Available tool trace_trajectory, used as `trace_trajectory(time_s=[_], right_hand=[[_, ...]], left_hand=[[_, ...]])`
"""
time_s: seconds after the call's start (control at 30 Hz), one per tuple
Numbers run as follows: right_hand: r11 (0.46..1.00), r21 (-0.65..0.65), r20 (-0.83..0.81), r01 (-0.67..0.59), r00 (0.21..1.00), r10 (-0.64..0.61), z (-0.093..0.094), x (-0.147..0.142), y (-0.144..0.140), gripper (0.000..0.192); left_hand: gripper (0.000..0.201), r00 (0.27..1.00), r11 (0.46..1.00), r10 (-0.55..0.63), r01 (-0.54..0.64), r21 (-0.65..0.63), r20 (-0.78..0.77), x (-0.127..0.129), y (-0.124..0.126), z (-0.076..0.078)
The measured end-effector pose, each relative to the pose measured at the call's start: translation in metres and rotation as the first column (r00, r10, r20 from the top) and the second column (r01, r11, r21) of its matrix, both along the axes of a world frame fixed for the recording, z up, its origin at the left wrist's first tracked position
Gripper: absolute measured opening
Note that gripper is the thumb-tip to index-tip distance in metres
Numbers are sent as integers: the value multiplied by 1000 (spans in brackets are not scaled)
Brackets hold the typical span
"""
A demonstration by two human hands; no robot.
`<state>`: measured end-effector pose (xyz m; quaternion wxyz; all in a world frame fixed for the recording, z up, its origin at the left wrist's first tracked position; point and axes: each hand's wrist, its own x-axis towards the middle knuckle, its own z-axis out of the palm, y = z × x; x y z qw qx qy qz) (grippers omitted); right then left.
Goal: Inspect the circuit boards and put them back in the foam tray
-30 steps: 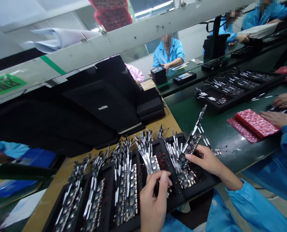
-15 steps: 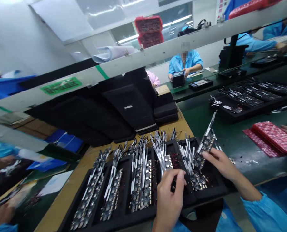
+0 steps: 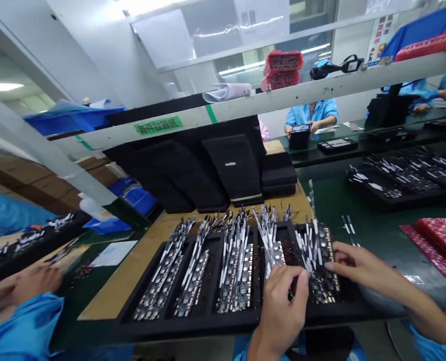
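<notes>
A black foam tray (image 3: 163,326) lies in front of me, its compartments filled with narrow circuit boards (image 3: 157,291) that trail white-tagged cables. At the tray's right end my right hand (image 3: 362,268) pinches a circuit board (image 3: 327,250) by its right edge. This board stands tilted over the other boards in the rightmost compartment, its cable sticking up. My left hand (image 3: 283,306) hovers at the tray's front edge, over the compartment just left of that one. Its thumb and fingers are curled together, and whatever lies between them is hidden.
Black foam slabs (image 3: 232,165) lean behind the tray beneath a white rail (image 3: 245,103). Red bubble-wrap packs (image 3: 443,240) and another black tray (image 3: 396,195) are to the right. At left, a co-worker's blurred hands (image 3: 35,286) rest near a sheet of paper (image 3: 114,253).
My right hand has lowered the circuit board from above into the rightmost compartment, turning it more upright. My left hand keeps its curled pose. The whole view has swung left.
</notes>
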<state>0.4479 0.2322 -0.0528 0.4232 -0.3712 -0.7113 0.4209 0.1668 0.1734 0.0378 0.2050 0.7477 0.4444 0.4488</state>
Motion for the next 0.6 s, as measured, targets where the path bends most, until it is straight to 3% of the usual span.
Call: trace_trajectory(time_s=[0.07,0.2,0.47,0.6], right_hand=[[982,16,-61,-187,980,188,-23,-5,12,42],[969,44,-138,-244,959,248,-48,-14,23,63],[974,86,-167,-210,961,222,-45,-16,27,98],[996,86,21,19,1000,-21,-42,1,10,83]], left_hand=[[15,1000,998,-17,16,61,7,0,-3,1],[17,998,993,-26,20,115,53,-6,-11,6],[14,976,984,136,-153,88,168,-38,-18,6],[14,953,965,250,-260,39,169,-58,-18,-1]])
